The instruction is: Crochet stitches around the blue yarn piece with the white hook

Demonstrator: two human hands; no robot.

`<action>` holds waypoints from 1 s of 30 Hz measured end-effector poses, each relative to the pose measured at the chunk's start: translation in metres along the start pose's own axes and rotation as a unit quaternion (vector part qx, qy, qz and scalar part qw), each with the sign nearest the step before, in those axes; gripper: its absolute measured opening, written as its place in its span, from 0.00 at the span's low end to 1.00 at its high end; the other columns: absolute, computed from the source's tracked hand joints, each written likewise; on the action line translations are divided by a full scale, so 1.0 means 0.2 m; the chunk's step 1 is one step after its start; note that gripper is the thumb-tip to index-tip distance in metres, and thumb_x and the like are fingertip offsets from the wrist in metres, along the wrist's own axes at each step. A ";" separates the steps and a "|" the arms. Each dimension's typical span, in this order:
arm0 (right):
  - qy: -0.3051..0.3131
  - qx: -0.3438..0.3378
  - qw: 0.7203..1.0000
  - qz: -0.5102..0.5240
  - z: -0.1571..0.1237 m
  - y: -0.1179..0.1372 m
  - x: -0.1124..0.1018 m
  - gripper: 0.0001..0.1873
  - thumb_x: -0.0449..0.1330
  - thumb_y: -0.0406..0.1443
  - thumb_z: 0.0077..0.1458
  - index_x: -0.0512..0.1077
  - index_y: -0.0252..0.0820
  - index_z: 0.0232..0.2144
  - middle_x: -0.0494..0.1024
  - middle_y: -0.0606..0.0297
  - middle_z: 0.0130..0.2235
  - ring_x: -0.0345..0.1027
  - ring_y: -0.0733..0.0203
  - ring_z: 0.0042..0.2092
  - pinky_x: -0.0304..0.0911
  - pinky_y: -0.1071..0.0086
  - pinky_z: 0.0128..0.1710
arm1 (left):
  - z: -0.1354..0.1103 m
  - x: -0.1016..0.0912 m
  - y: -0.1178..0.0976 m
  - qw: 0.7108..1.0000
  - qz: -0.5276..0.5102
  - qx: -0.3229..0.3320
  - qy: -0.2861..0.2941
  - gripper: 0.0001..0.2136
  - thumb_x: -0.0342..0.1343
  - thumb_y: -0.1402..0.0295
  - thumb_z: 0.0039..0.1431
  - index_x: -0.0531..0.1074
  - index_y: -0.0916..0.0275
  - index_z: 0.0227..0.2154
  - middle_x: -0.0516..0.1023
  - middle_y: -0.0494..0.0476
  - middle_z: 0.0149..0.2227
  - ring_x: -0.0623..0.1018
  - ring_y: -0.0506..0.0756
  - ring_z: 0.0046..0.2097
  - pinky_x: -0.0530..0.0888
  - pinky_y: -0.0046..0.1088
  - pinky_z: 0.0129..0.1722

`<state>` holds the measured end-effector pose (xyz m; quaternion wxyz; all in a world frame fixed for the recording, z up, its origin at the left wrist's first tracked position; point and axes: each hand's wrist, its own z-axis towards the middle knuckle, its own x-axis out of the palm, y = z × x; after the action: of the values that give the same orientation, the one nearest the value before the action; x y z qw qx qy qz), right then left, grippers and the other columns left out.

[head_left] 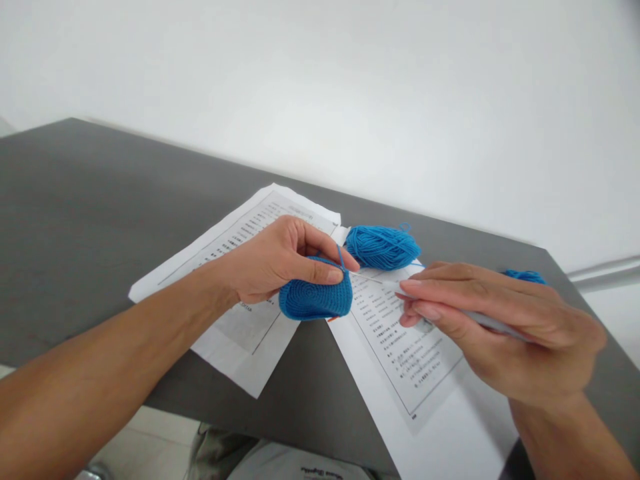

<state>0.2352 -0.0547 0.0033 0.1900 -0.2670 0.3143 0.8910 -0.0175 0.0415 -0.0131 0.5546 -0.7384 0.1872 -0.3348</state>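
Pinched by its upper edge between the thumb and fingers of my left hand (295,260) is a blue crochet piece (315,297), rounded and worked in rings. A strand of blue yarn rises from its top edge by the fingertips. My right hand (505,320) is closed round the pale handle of a crochet hook (493,323). The hook's thin metal shaft points left and its tip meets the piece's edge near my left fingertips; whether it sits inside a stitch I cannot tell. Just behind the hands lies a skein of blue yarn (383,247).
Two printed sheets lie under the hands, a left sheet (220,360) and a right sheet (380,393), on the dark grey table (100,200). More blue yarn (525,275) shows beyond my right hand. A white wall (320,87) stands behind the table's far edge.
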 end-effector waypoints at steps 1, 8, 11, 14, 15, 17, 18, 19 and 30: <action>-0.003 0.010 1.000 0.014 0.00 0.00 0.00 0.25 0.72 0.24 0.60 0.84 0.53 0.55 0.90 0.65 0.38 0.85 0.55 0.33 0.83 0.63 0.28 | 0.00 0.00 0.00 1.000 0.002 0.001 0.001 0.04 0.73 0.76 0.51 0.89 0.64 0.32 0.86 0.59 0.25 0.84 0.54 0.27 0.83 0.26 0.30; -0.067 0.080 0.989 0.108 -0.01 0.01 0.12 0.21 0.69 0.23 0.62 0.85 0.50 0.51 0.87 0.66 0.32 0.83 0.58 0.29 0.82 0.63 0.27 | 0.00 0.00 0.00 1.000 -0.015 -0.005 -0.017 0.04 0.74 0.75 0.51 0.88 0.65 0.31 0.85 0.58 0.26 0.83 0.54 0.27 0.82 0.28 0.28; -0.086 0.080 0.987 0.114 -0.01 0.00 0.16 0.20 0.69 0.24 0.63 0.85 0.50 0.51 0.88 0.65 0.33 0.83 0.57 0.31 0.83 0.61 0.30 | 0.00 0.00 0.00 0.999 -0.021 -0.013 -0.022 0.06 0.74 0.75 0.51 0.88 0.65 0.33 0.86 0.59 0.28 0.83 0.54 0.28 0.82 0.28 0.29; -0.075 0.046 0.993 0.075 -0.01 0.00 0.17 0.22 0.69 0.23 0.62 0.84 0.51 0.53 0.88 0.66 0.33 0.85 0.55 0.34 0.84 0.58 0.35 | -0.01 0.01 0.00 0.999 -0.024 -0.014 -0.016 0.06 0.74 0.75 0.52 0.89 0.64 0.34 0.86 0.59 0.28 0.83 0.54 0.28 0.82 0.27 0.30; -0.066 0.036 0.995 0.058 -0.01 0.00 0.17 0.24 0.69 0.23 0.62 0.84 0.52 0.54 0.89 0.66 0.33 0.85 0.55 0.35 0.84 0.58 0.36 | -0.01 0.01 0.00 1.000 -0.026 -0.013 -0.012 0.05 0.74 0.75 0.52 0.89 0.64 0.34 0.86 0.58 0.28 0.83 0.54 0.28 0.82 0.27 0.30; -0.047 0.016 0.998 0.029 0.00 0.00 0.14 0.26 0.69 0.22 0.62 0.83 0.52 0.56 0.89 0.66 0.35 0.85 0.54 0.36 0.84 0.59 0.37 | 0.00 0.01 0.00 1.000 -0.028 -0.010 -0.002 0.05 0.73 0.76 0.52 0.89 0.64 0.33 0.86 0.58 0.28 0.83 0.53 0.28 0.82 0.26 0.30; -0.038 0.005 0.999 0.018 0.00 0.00 0.13 0.26 0.69 0.22 0.61 0.82 0.51 0.57 0.89 0.65 0.36 0.86 0.54 0.37 0.84 0.60 0.37 | 0.00 0.00 0.00 1.000 -0.028 -0.010 0.002 0.04 0.73 0.77 0.52 0.88 0.64 0.32 0.86 0.58 0.27 0.83 0.53 0.28 0.82 0.25 0.30; -0.030 -0.006 0.999 0.008 -0.01 0.00 0.12 0.26 0.70 0.22 0.61 0.82 0.50 0.57 0.90 0.64 0.37 0.86 0.54 0.38 0.85 0.61 0.37 | 0.00 0.00 0.00 1.000 -0.027 -0.011 0.005 0.04 0.73 0.77 0.52 0.88 0.64 0.32 0.86 0.58 0.27 0.83 0.52 0.29 0.82 0.24 0.31; 0.020 -0.055 0.996 -0.073 -0.03 0.00 0.01 0.22 0.69 0.24 0.63 0.82 0.49 0.55 0.89 0.61 0.43 0.86 0.55 0.40 0.85 0.60 0.39 | 0.00 -0.02 0.01 1.000 0.005 -0.026 0.013 0.04 0.74 0.75 0.51 0.89 0.65 0.31 0.88 0.61 0.30 0.84 0.54 0.30 0.82 0.26 0.33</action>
<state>0.2363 -0.0586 -0.0019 0.2336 -0.3169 0.2484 0.8850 -0.0202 0.0440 -0.0159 0.5343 -0.7472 0.2066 -0.3369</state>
